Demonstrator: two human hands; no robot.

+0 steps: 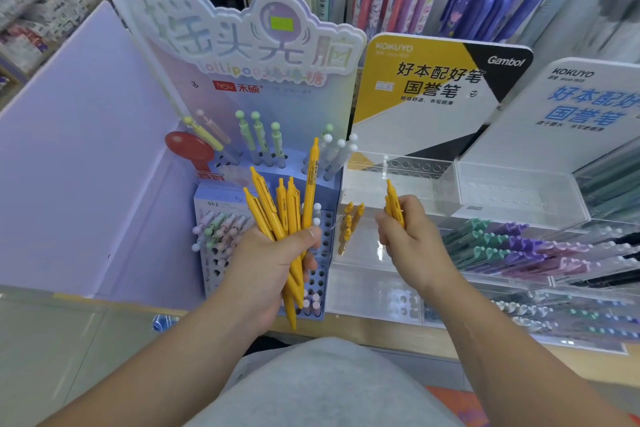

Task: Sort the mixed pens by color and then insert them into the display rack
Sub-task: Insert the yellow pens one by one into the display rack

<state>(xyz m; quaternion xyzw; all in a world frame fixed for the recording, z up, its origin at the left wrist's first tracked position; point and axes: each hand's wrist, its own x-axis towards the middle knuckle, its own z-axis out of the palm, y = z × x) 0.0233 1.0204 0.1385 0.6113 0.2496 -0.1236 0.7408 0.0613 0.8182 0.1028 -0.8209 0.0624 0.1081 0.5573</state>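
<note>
Grey shirt (325, 388) fills the bottom edge. Left of centre, my left hand (266, 267) is clenched around a fanned bunch of yellow pens (284, 215). Right of centre, my right hand (412, 239) pinches what looks like two yellow pens (394, 201) before the clear display rack (415, 184).

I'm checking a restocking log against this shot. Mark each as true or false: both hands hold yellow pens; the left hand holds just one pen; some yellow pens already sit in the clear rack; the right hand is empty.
1. Both hands hold yellow pens. True: left hand, right hand.
2. The left hand holds just one pen. False: it grips a bundle of yellow pens.
3. Some yellow pens already sit in the clear rack. True: inserted yellow pens.
4. The right hand is empty. False: it holds a few yellow pens.
</note>
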